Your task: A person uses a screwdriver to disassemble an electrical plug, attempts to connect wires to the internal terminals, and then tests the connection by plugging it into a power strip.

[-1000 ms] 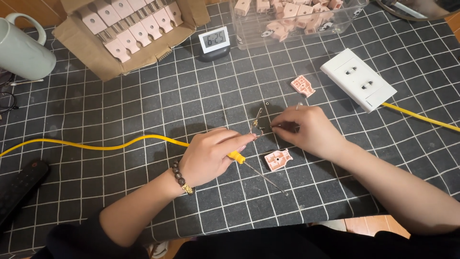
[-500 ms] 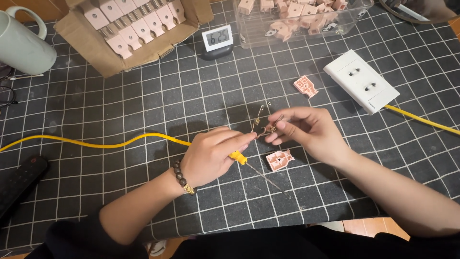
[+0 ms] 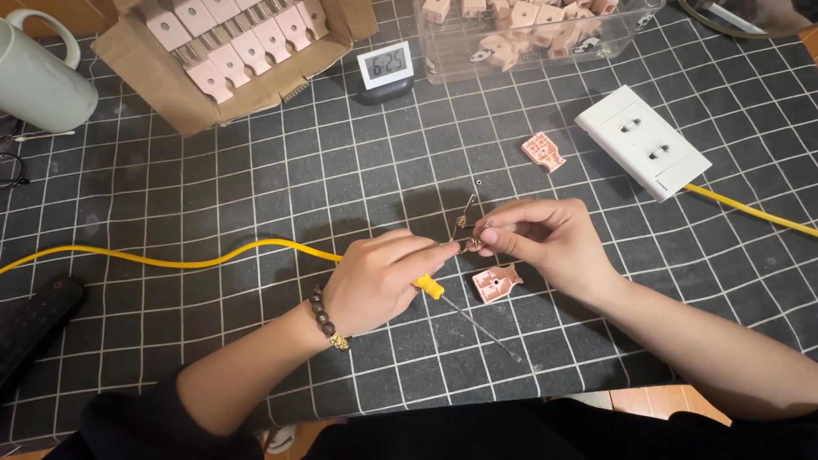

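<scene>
My left hand (image 3: 379, 281) grips the end of a yellow cable (image 3: 196, 258) and also holds a yellow-handled screwdriver (image 3: 464, 313), whose shaft points down to the right. My right hand (image 3: 545, 243) pinches a small metal part (image 3: 467, 234) at the cable's bare wire ends, fingertips of both hands meeting just above the mat. A pink plug half (image 3: 497, 283) lies on the mat just below my right hand. Another pink plug half (image 3: 543, 151) lies farther back.
A white socket block (image 3: 643, 140) with a yellow cord (image 3: 750, 213) sits at right. Behind are a cardboard box (image 3: 230, 51) of pink parts, a clear tub (image 3: 532, 34) of pink parts, a small clock (image 3: 385, 68), a pale mug (image 3: 38, 77) and a black remote (image 3: 34, 328).
My right hand has lifted slightly and turned, its fingers now pinching the small metal part against the wire ends. My left hand stays nearly in place.
</scene>
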